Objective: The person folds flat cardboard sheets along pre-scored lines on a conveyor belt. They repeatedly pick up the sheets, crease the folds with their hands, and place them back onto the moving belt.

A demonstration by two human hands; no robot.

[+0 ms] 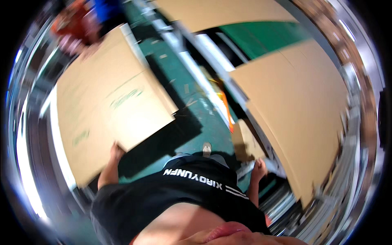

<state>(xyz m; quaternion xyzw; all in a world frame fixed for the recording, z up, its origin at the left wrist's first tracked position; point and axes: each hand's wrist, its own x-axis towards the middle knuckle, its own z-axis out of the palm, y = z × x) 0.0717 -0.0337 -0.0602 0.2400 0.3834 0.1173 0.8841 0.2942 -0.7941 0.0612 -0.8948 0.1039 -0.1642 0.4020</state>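
Observation:
My left hand (117,152) is at the near edge of a large brown cardboard sheet (110,102) on the left. Its fingers are blurred, so I cannot tell whether they grip the edge. Green marks show on the sheet's top. My right hand (259,168) is closed, out to the right of my body. It is beside a small cardboard piece (245,141) and a pale metal frame (274,161). What it holds, if anything, cannot be made out.
At the far left, another person in orange (73,26) bends over the sheet's far end, a hand near it. More cardboard (298,94) covers the right, with a green surface (265,38) beyond. An orange strip (226,110) hangs by the rails. Long metal bars (343,196) lie at right.

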